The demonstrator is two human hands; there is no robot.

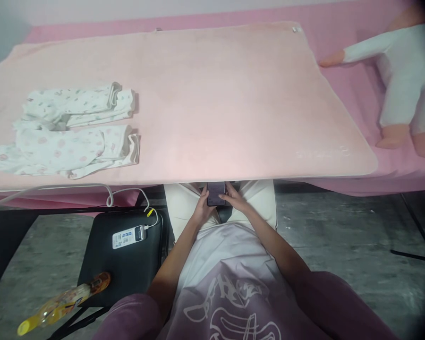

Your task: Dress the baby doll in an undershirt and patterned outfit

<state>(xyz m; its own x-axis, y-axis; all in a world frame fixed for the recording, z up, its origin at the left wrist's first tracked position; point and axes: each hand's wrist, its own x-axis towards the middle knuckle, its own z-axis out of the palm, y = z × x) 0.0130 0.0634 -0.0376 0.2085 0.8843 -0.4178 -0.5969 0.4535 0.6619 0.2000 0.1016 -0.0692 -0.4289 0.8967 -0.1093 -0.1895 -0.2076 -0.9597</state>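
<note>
A dark phone is held upright over my lap, just below the table's front edge. My left hand grips its left side, and my right hand holds its right side with the thumb over the screen. On the pink mat at the left lie two folded baby garments, one with small dark prints and one with pink dots. A doll in white clothing lies at the right, one of its hands near the mat's edge.
A black stool at the lower left bears a white power bank with a white cable attached. A bottle with a yellow cap lies across the stool's edge. A thin black metal leg stands at the right.
</note>
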